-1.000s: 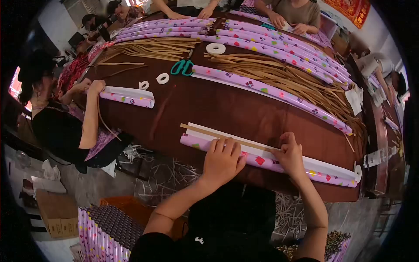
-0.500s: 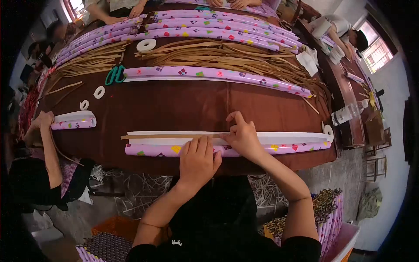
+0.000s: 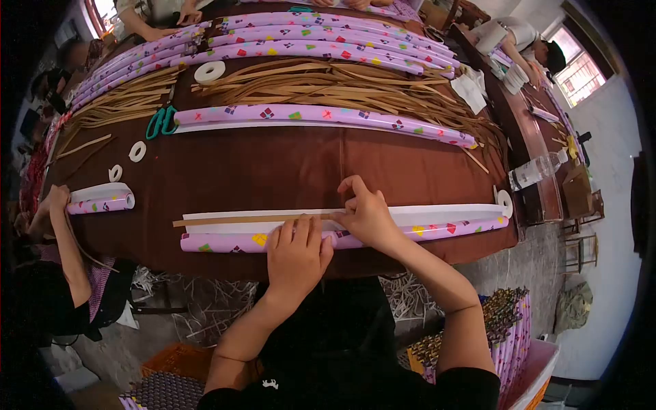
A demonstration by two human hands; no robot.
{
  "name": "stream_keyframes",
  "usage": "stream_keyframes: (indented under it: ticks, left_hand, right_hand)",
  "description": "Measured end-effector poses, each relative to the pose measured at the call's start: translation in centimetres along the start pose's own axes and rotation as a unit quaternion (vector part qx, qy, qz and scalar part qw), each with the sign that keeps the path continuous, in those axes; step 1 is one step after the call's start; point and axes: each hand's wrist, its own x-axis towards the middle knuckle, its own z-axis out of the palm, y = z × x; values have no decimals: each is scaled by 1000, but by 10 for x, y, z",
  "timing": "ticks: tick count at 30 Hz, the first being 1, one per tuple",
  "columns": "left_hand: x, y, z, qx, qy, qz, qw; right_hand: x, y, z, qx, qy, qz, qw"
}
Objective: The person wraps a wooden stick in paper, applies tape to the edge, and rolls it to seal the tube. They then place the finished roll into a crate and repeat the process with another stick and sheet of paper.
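Note:
A long sheet of purple patterned paper (image 3: 219,241), partly rolled with its white underside up, lies along the near edge of the brown table (image 3: 287,171). A thin brown strip (image 3: 232,220) rests on the white part. My left hand (image 3: 295,251) lies flat on the purple roll, fingers spread. My right hand (image 3: 365,215) presses on the roll and white edge beside the strip's right end, fingertips pinching there. A white tape ring (image 3: 504,202) sits at the roll's right end.
Another purple roll (image 3: 321,116) lies across mid-table, behind it piles of brown strips (image 3: 328,82), green scissors (image 3: 160,119), tape rings (image 3: 208,71). A person at left holds a short roll (image 3: 102,199). More people sit at the far side. A water bottle (image 3: 536,169) stands on the right.
The view has swung left to right across the table. My right hand slid left along the roll toward the strip's end; my left hand stays flat on the roll.

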Motion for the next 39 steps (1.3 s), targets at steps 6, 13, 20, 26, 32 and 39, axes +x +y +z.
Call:
stream_keyframes:
  ticks: [6,13,20,26,32,39]
  left_hand:
    - [1,-2,3,35,30,21,999]
    - [0,-3,1,19,14,16,1000]
    - [-1,-3,-3,14,7,21,1000]
    - [-12,-9,-4,18,-16,4,1000]
    - [-26,-22,-9,17,-29,-4,999]
    - [-31,-29,-15,24,-36,-5,999]
  right_hand:
    - [-9,-17,-9,-188,80,-76,976]
    - [-45,29,-117,119,-139,95,979]
    - [-122,88,-250,55,-58,307,948]
    - [-163,132,-274,93,102,319,938]
    - [-168,175,-254,119,184,343,913]
    - [-156,199,-222,33,222,269,937]
